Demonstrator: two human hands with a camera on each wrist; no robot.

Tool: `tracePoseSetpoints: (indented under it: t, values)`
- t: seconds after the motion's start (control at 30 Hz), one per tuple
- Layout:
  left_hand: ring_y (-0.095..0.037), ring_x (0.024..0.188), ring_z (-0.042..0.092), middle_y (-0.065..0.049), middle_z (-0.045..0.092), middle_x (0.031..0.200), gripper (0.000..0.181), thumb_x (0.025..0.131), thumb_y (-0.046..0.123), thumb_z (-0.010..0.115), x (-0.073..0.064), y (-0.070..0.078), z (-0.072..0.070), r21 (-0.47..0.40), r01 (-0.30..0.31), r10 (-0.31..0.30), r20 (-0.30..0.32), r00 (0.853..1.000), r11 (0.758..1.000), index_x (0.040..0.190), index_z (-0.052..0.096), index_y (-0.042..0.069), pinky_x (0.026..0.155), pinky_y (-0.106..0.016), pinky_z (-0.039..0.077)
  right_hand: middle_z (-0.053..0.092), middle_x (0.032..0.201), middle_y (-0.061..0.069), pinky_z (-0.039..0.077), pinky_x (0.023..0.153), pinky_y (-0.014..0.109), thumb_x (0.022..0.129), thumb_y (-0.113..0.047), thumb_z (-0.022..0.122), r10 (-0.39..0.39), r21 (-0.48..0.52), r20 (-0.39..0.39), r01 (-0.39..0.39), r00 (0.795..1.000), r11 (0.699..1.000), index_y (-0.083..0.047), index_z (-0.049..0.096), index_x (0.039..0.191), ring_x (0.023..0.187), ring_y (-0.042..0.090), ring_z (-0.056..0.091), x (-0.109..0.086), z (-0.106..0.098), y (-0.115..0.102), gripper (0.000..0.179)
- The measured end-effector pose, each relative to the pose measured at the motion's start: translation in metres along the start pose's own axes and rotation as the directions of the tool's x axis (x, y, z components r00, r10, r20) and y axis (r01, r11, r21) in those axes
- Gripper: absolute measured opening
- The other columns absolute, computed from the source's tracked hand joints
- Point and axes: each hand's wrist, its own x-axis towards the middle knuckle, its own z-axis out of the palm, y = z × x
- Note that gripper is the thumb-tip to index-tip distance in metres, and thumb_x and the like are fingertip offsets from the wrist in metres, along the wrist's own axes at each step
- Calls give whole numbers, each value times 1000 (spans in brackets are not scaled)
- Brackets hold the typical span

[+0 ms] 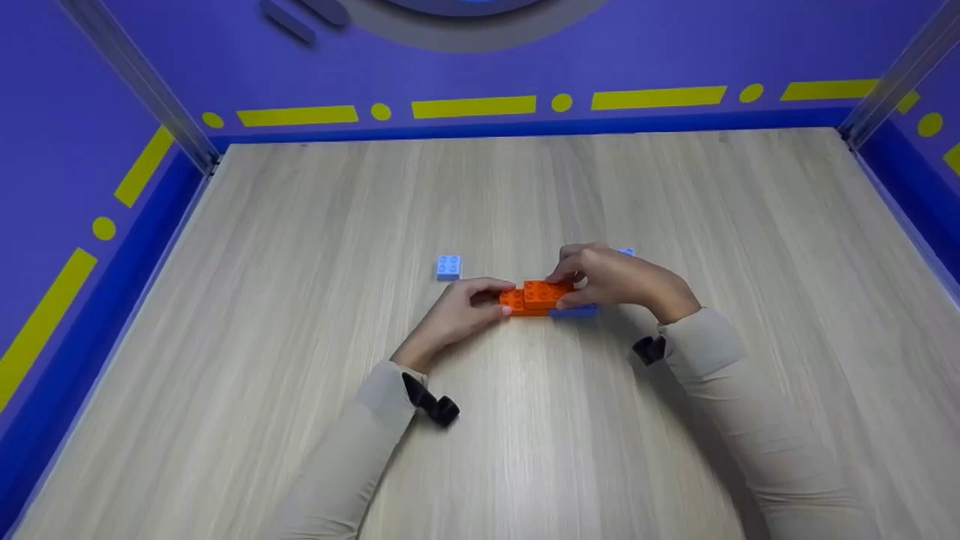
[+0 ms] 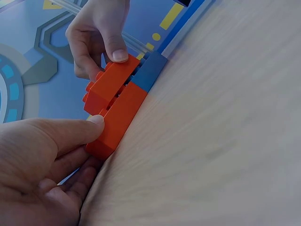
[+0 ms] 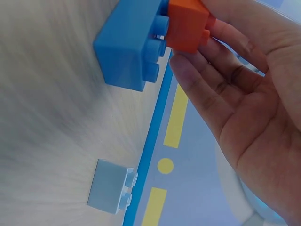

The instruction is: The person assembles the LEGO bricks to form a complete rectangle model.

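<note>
Two toy building bricks stand end to end on the table, a lower orange brick [image 2: 123, 115] and a blue brick [image 3: 124, 47]. My left hand [image 1: 459, 311] pinches the free end of the lower orange brick between thumb and fingers. From the other side, my right hand [image 1: 619, 277] grips an upper orange brick [image 1: 541, 294] across its sides. That brick sits over the seam and spans parts of both lower bricks. In the left wrist view, studs show in a narrow gap beneath it. The lower orange brick's left studs stay uncovered.
A light blue brick [image 1: 448, 268] with studs up stands behind my left hand. Another light blue brick [image 1: 625, 251] shows partly behind my right wrist. The wood-grain table [image 1: 337, 225] is bordered by blue and yellow panels [image 1: 472, 75] at the back and sides.
</note>
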Motion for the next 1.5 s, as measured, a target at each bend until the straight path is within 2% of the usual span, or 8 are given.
tracePoseSetpoints:
  t: [0.33, 0.73, 1.1, 1.5]
  values:
    - [-21, 125, 53, -5, 63, 128, 35, 88, 15, 69, 1, 0, 0, 15, 2, -2, 3, 1000, 1000, 123, 66, 13, 109, -36, 38, 62, 93, 5, 56, 83, 35, 81, -16, 78, 28, -16, 6, -28, 1000, 999, -4, 72, 109, 94, 21, 64, 0, -2, -3, 31]
    - [-22, 124, 54, -7, 62, 129, 35, 87, 12, 69, 1, 2, 1, -24, 11, -11, -2, 1000, 1000, 122, 66, 11, 107, -37, 41, 63, 94, 7, 55, 81, 34, 79, -16, 79, 63, -13, 7, -63, 998, 998, -3, 73, 108, 89, 20, 60, 2, -1, -8, 32]
    - [-21, 124, 54, -5, 63, 128, 35, 87, 13, 70, -1, 1, 0, -14, 20, -20, -7, 1000, 1000, 122, 66, 13, 108, -36, 40, 64, 93, 7, 51, 77, 32, 79, -17, 79, 41, -70, -6, -42, 999, 997, -4, 73, 105, 84, 19, 56, 6, 1, -9, 30]
    - [-19, 125, 53, -3, 62, 130, 35, 87, 16, 70, 0, 1, 1, 1, 42, -42, -8, 999, 999, 122, 67, 15, 108, -36, 40, 64, 90, 6, 50, 73, 31, 76, -19, 82, 45, -56, -22, -46, 999, 997, -5, 74, 101, 80, 18, 55, 5, 0, -7, 30]
